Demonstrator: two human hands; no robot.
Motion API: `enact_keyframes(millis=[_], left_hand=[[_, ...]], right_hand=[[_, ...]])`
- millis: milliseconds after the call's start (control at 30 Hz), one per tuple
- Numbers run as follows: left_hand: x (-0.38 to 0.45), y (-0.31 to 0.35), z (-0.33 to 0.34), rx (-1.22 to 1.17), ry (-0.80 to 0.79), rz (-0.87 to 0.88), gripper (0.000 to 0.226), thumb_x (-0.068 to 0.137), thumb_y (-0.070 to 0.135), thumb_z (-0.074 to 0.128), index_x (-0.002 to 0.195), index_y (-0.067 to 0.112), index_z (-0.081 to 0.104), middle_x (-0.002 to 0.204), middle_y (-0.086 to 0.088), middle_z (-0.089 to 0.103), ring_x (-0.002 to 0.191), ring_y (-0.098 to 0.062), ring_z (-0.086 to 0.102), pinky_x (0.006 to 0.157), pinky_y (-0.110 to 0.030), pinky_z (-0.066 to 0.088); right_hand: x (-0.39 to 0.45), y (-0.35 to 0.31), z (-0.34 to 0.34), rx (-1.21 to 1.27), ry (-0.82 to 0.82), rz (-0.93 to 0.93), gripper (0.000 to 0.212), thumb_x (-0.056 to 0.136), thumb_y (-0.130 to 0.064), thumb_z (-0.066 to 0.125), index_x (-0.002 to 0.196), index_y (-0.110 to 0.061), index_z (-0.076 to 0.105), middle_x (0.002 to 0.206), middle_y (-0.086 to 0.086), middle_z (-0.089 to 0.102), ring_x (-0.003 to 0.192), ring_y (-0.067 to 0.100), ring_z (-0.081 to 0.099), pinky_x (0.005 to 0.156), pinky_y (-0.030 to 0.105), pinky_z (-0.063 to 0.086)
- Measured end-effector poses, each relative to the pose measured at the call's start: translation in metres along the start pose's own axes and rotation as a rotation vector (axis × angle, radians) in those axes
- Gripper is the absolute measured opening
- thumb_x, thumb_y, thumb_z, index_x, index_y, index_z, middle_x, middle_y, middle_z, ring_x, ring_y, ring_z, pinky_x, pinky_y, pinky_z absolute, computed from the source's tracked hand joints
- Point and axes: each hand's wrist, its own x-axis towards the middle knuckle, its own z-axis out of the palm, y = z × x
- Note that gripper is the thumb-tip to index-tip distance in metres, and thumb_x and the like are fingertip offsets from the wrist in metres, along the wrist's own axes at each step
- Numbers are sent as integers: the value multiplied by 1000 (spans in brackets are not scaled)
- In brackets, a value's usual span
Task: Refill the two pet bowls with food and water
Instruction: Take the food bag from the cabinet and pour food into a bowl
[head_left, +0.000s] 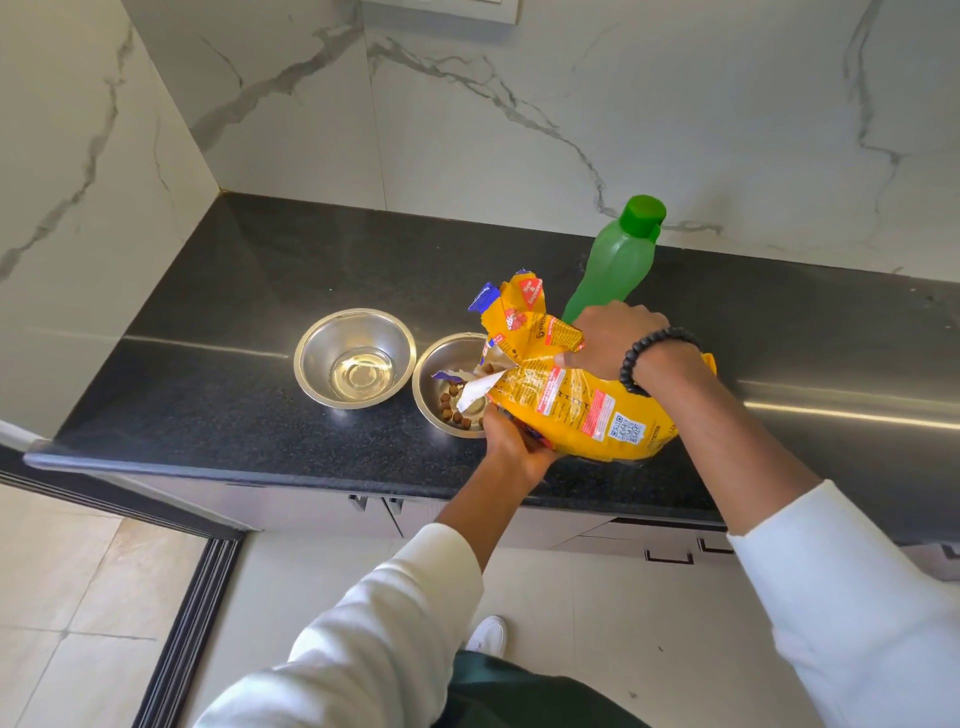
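Note:
Two steel bowls stand side by side on the black counter (208, 374). The left bowl (355, 357) holds only a shine at its bottom. In the right bowl (441, 387) lie several brown kibbles (453, 405), and a yellow pet food bag (566, 400) is tipped over it with its torn mouth inside the rim. My right hand (613, 340) grips the bag's top, and my left hand (511, 441) holds the bag from below at its near side. Behind the bag stands a green bottle (618, 260) with its green cap on.
Marble walls rise behind the counter and to its left, forming a corner. Drawers with dark handles (670, 558) sit under the counter edge. Pale floor tiles and a dark door track (192, 623) lie below. My white shoe (488, 634) shows on the floor.

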Motion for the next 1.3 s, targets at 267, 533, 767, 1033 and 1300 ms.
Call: enact_keyframes(millis=[267,533,767,1033,1300], left_hand=[[-4,-1,4,-8,-7,14,54,99,60,31,122,28,68,110,-10,76,106,-37,67,70,-56,60],[-7,-3,-2,-41,-27,-14,55,99,61,30,118,27,69,107,-11,77,106,-38,67,72,-56,60],[-10,-4,1,-23,-43,-13,54,100,57,32,125,26,68,117,-13,74,109,-39,67,74,-59,58],[-12,-3,-1,-17,-65,-48,58,100,61,29,123,25,68,115,-13,74,108,-39,67,75,-61,58],[-14,2,-5,-35,-22,-54,60,98,65,31,127,25,65,119,-14,72,110,-40,66,76,-62,58]], right_hand=[[-1,-7,-3,-58,38,23,53,94,-58,52,123,-14,60,121,13,64,108,37,63,81,42,48],[-1,-12,-5,-68,18,32,55,95,-57,51,128,-13,58,125,14,63,111,38,61,86,45,49],[-4,-10,-4,-51,-10,41,50,95,-57,51,118,-14,62,120,14,65,109,38,62,85,43,47],[-3,-4,-8,-22,-38,52,49,95,-60,49,113,-17,61,121,13,64,110,38,61,87,44,48],[3,-11,-8,-23,-77,26,45,95,-59,50,98,-15,60,116,13,65,103,37,63,82,41,47]])
